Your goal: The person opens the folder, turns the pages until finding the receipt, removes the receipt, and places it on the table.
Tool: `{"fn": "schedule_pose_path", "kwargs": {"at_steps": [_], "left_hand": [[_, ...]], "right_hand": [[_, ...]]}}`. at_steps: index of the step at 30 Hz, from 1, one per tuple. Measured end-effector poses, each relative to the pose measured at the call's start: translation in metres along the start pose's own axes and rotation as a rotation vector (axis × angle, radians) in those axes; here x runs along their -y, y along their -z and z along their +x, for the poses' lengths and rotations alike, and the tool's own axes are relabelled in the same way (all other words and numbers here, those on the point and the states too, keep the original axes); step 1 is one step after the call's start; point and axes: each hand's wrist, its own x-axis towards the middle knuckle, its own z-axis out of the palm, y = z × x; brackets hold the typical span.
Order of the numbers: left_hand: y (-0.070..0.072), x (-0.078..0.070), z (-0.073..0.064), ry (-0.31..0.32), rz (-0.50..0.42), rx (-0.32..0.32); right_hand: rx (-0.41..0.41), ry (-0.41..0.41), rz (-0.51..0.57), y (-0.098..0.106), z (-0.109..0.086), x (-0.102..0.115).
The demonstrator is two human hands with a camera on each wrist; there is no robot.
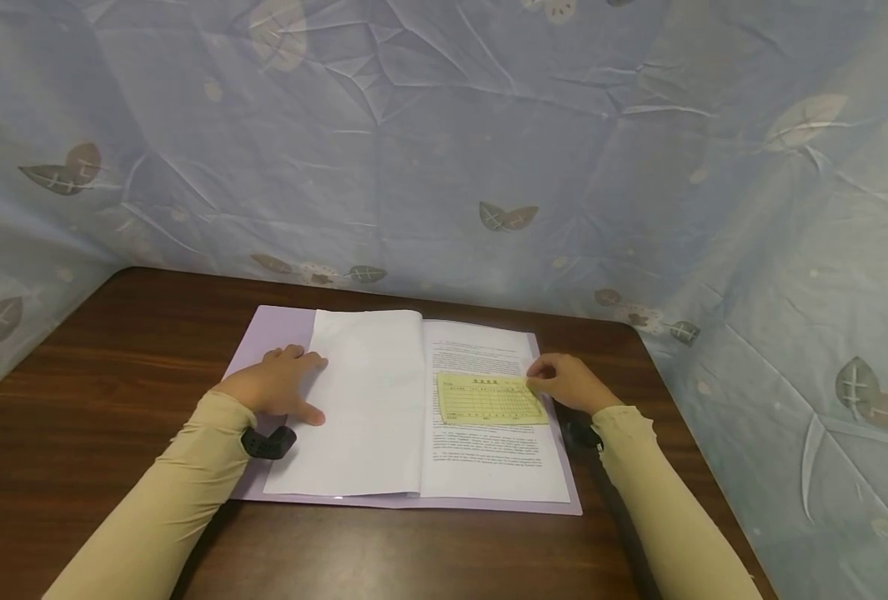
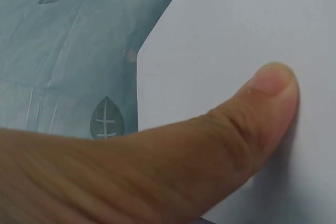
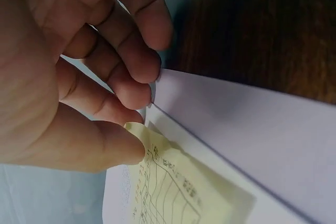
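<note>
A purple folder [image 1: 278, 325] lies spread on the table with white sheets inside. My left hand [image 1: 274, 383] rests on the blank left sheet [image 1: 372, 400], fingers spread; its thumb [image 2: 268, 93] lies on the paper in the left wrist view. On the right is a printed page [image 1: 489, 475] with a yellow printed slip [image 1: 489, 400] over its text. My right hand [image 1: 567, 381] pinches the slip's right edge between thumb and index finger, and in the right wrist view the slip [image 3: 173, 187] bends up at that corner. The other right fingers curl loosely beside the folder's edge.
The dark wooden table [image 1: 98, 375] extends around the folder on every side. A pale blue curtain [image 1: 444, 167] with a leaf print hangs behind the table and along its right side. Black devices [image 1: 269, 443] are strapped at both wrists.
</note>
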Motion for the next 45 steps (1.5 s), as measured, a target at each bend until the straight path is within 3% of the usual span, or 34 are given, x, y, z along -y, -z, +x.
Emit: {"fn": "schedule_pose_path", "kwargs": {"at_steps": [15, 29, 45], "left_hand": [[0.000, -0.001, 0.000, 0.009, -0.008, -0.004], [0.000, -0.001, 0.001, 0.011, -0.001, -0.006], [-0.001, 0.002, 0.001, 0.000, -0.002, -0.017]], "right_hand": [[0.018, 0.006, 0.015, 0.000, 0.000, -0.001], [-0.018, 0.024, 0.053, 0.003, -0.003, -0.001], [-0.162, 0.021, 0.080, 0.023, -0.015, -0.030]]}}
